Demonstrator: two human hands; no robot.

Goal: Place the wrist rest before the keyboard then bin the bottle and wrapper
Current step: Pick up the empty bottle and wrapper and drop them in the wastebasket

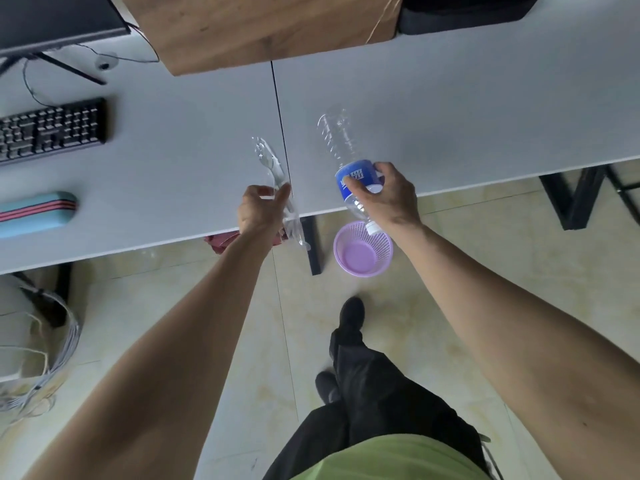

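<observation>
Binning stage, by look of it: wrist rest (34, 213) lying before keyboard (52, 129). Gripping bottle (349, 174) w/ right hand (391, 195), cap-down above purple bin (363, 249). Pinching wrapper (277, 181) w/ left hand (261, 211) over desk edge (485, 174). Next, prob: releasing bottle, shifting wrapper rightward over bin.

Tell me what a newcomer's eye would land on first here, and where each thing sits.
First, the right hand gripping a clear bottle by its blue label, cap end tilted down over the purple bin on the floor by the desk edge. Next, the left hand pinching a clear wrapper at the desk's front edge. Far left, the teal wrist rest lies in front of the black keyboard.
</observation>
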